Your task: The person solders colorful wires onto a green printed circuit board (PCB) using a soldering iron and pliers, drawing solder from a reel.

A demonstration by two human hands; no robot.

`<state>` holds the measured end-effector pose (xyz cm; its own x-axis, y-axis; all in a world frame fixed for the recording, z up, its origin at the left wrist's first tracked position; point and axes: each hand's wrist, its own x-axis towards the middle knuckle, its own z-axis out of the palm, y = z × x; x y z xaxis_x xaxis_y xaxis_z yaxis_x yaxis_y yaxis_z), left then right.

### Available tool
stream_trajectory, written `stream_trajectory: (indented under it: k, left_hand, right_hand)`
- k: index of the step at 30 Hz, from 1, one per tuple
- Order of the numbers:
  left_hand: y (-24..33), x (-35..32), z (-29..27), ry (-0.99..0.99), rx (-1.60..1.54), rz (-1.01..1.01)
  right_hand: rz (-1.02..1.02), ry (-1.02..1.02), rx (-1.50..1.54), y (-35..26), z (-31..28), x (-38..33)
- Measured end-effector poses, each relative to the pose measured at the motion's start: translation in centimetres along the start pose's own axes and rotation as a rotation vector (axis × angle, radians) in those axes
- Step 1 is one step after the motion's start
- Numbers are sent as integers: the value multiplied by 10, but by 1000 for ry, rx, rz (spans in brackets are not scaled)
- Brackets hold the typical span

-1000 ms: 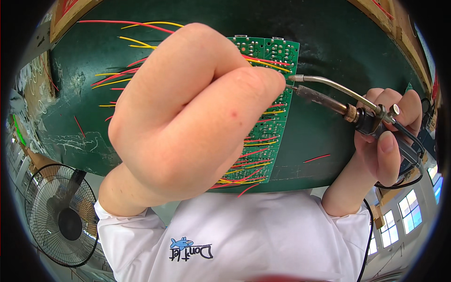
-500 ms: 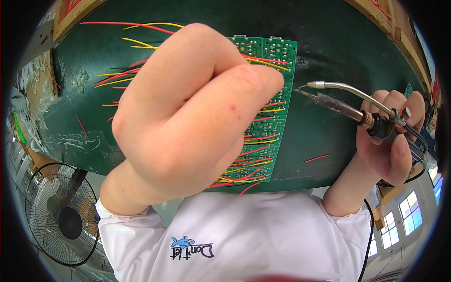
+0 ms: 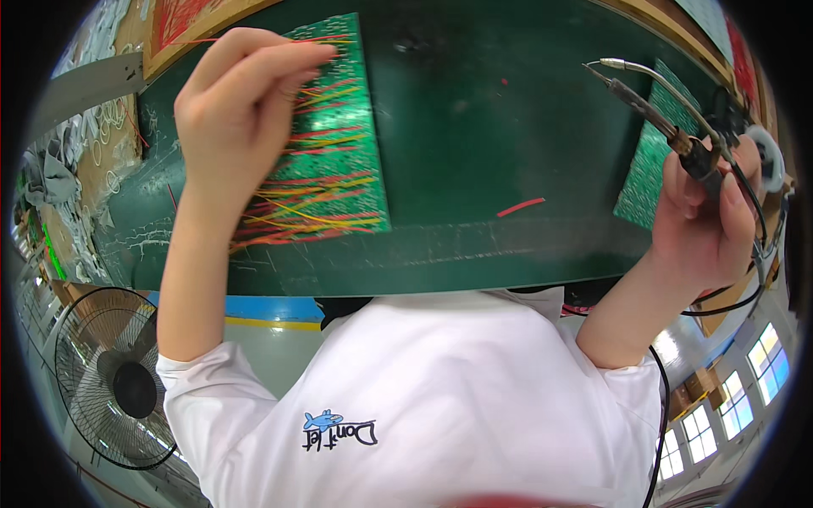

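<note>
In my right hand [image 3: 707,207] is a soldering iron [image 3: 648,110] with a thin curved metal tube [image 3: 665,78] clamped along it. Its tip points up and left, well apart from any board. My left hand [image 3: 241,106] is over the far left part of a green circuit board panel [image 3: 373,169], thumb and forefinger pinched together near its far end. Whatever lies between those fingers is too hidden to make out. Red and yellow wires [image 3: 330,182] run in rows across the panel and stick out leftward. My left hand and wrist cover part of the panel.
Another green circuit board panel [image 3: 648,169] lies at the right, beside my right hand. A short red wire piece [image 3: 521,207] rests on the dark green tabletop [image 3: 474,144]. Wooden rails edge the table. A black fan [image 3: 131,389] stands at lower left; a cable [image 3: 665,406] hangs at right.
The wired panel now appears farther left and away from the iron, with my left hand moved along. The iron appears higher. The view has shifted, and the right-hand panel shows more.
</note>
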<state>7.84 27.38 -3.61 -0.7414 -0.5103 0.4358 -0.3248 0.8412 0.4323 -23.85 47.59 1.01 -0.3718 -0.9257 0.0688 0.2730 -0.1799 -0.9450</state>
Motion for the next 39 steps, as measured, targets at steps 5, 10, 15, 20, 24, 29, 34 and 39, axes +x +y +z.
stream_trajectory:
  k: [5, 10, 15, 20, 24, 29, 34, 39]
  left_hand:
    - [-3, 0, -32, 11, 93, -15]
    - [32, -2, -73, 265, 482, -118]
    - [155, 50, 35, 264, -5, 45]
    - [227, 95, 166, 136, -419, 93]
    - [238, 96, 191, 1, -379, 200]
    - [238, 80, 184, -30, -294, 259]
    - [215, 40, 158, 31, -216, 186]
    - [192, 10, 95, 253, -86, 150]
  right_hand:
    - [-53, 142, 104, -7, -48, -45]
    - [-187, 190, 83, -14, -91, -87]
    - [-295, 426, 116, -30, -117, -125]
    - [-445, 433, 171, -60, -121, -150]
    - [-520, 508, 166, -74, -124, -173]
    - [-525, 454, 221, -70, -128, -178]
    - [-455, 461, 263, -53, -110, -158]
    - [-393, 220, 181, -31, -97, -144]
